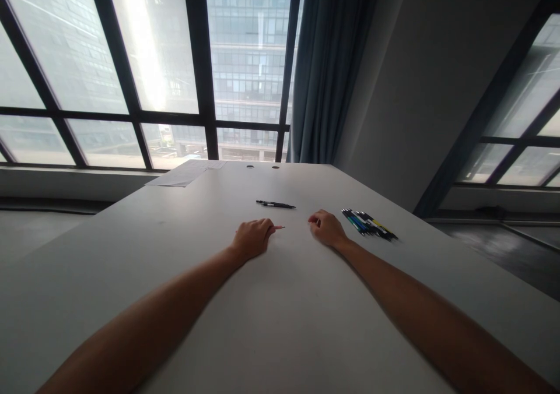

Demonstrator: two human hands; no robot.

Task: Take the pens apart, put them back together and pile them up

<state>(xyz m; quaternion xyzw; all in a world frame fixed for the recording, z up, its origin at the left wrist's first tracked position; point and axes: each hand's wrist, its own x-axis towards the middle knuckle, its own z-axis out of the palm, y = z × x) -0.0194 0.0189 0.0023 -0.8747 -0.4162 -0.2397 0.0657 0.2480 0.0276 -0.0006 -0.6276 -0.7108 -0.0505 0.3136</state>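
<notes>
Probably light, stiff and smooth, the slim pinkish-red, plastic-looking pen [279, 227] sat in the left hand [254, 238], its grip closed, over the flat white bench [262, 306], best held mid-barrel; whether the right hand's [326, 228] curled grip held anything, I couldn't tell.

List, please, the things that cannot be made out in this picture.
All in the head view:
Pinkish pen: middle covered by the left hand.
Right hand: too small to tell whether it holds anything.
Pen cluster: overlapping and too small to count.
Papers: any writing is too small to read.
</notes>
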